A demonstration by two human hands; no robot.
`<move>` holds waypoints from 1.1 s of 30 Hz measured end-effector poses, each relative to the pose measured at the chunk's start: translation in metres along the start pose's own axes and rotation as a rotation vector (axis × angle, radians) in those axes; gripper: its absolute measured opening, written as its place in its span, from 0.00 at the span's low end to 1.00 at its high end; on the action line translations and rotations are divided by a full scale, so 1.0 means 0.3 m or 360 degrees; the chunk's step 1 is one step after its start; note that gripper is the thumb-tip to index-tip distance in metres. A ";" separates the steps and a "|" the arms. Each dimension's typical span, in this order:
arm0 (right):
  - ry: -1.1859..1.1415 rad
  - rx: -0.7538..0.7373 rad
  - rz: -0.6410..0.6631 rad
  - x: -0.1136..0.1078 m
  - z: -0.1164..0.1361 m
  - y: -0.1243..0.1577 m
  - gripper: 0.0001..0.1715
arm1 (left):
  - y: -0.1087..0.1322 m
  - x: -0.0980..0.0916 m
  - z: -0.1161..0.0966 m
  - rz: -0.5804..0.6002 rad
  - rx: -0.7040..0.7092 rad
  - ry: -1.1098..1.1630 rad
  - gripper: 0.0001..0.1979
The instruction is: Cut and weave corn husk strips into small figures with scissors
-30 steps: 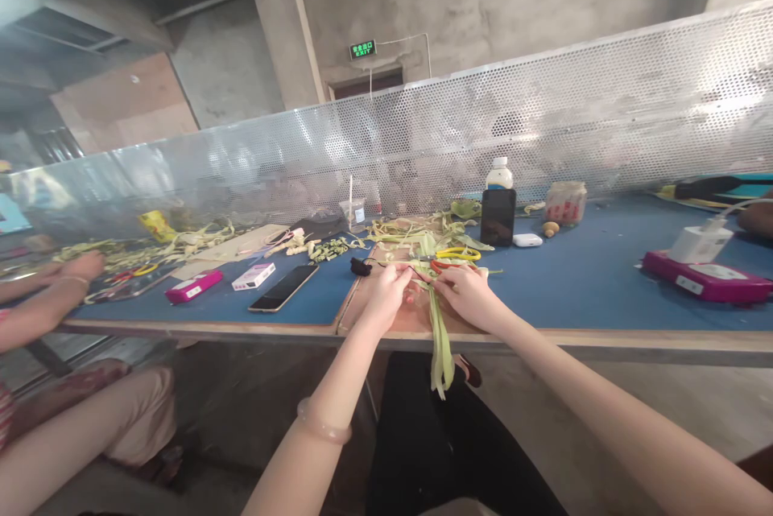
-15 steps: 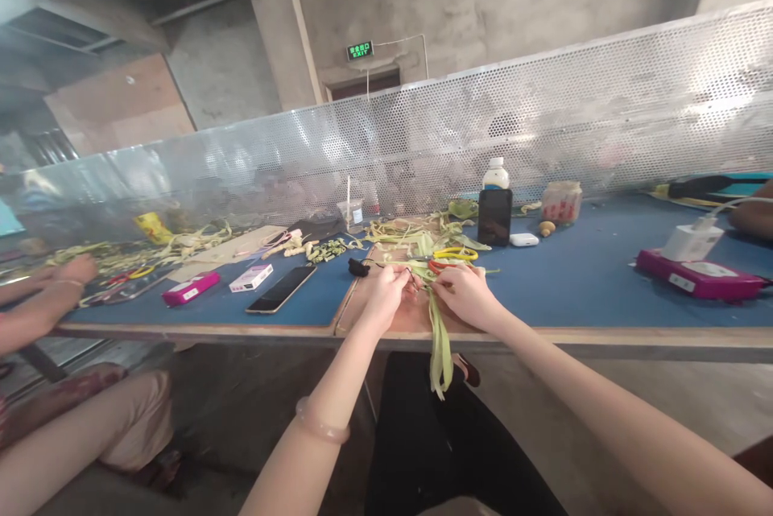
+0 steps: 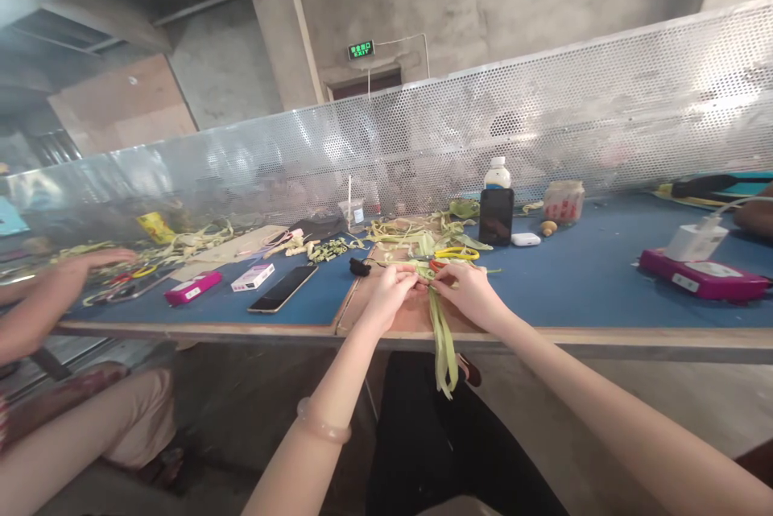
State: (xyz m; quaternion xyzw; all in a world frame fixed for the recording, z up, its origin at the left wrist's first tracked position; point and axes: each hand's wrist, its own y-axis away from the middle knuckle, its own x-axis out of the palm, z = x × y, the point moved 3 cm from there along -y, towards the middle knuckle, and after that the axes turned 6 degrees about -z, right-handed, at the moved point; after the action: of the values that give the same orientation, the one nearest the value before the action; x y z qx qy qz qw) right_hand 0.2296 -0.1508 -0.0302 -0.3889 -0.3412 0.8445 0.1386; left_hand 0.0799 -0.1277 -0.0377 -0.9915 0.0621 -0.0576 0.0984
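Observation:
My left hand (image 3: 391, 297) is closed in a pinch over the brown board, its fingertips on a pale green strip that looks like corn husk. My right hand (image 3: 474, 295) is closed as well, pinching the same work just to the right. From between the hands, long corn husk strips (image 3: 444, 347) hang down over the table edge. The fingertips partly hide the spot where the strips meet. Right behind my right hand lie scissors (image 3: 457, 253) with yellow and red handles. A small black tuft (image 3: 360, 266) lies left of my left hand.
More husk strips (image 3: 411, 230) are heaped behind my hands. A dark phone (image 3: 496, 216) stands upright before a bottle, beside a white earphone case (image 3: 525, 239). Another phone (image 3: 283, 289) lies left, near a purple power bank (image 3: 193, 288). At far left is a co-worker's hand (image 3: 100, 260).
My fingertips have shifted slightly, and a pale green strip now shows at the left ones. The hanging strips have swung a little right. The co-worker's hand has reached further right and opened out.

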 end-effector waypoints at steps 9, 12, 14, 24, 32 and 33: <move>-0.0066 0.0024 0.0008 -0.011 0.014 -0.001 0.07 | -0.001 -0.002 0.005 0.0106 -0.0023 0.0097 0.10; -0.0114 -0.0006 -0.0002 -0.009 0.010 0.000 0.06 | -0.001 -0.005 0.007 0.0146 0.0069 0.0025 0.10; -0.0152 -0.0020 -0.0007 -0.006 0.005 0.000 0.06 | 0.001 -0.005 0.006 0.0173 0.0103 0.0007 0.10; -0.0155 -0.0004 0.0045 -0.001 0.004 -0.003 0.06 | -0.001 0.000 0.001 0.0132 0.0132 -0.0022 0.10; -0.0069 -0.0052 0.0007 0.001 0.000 -0.002 0.04 | -0.006 -0.008 0.004 0.0005 0.0146 -0.0237 0.08; -0.0057 -0.0061 0.0005 0.004 -0.003 -0.003 0.04 | -0.006 -0.008 0.003 0.0010 0.0156 -0.0274 0.09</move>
State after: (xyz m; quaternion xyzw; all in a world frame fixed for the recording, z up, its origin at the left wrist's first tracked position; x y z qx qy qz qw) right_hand 0.2295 -0.1492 -0.0307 -0.3769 -0.3590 0.8448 0.1238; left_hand 0.0778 -0.1255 -0.0386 -0.9866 0.0535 0.0251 0.1519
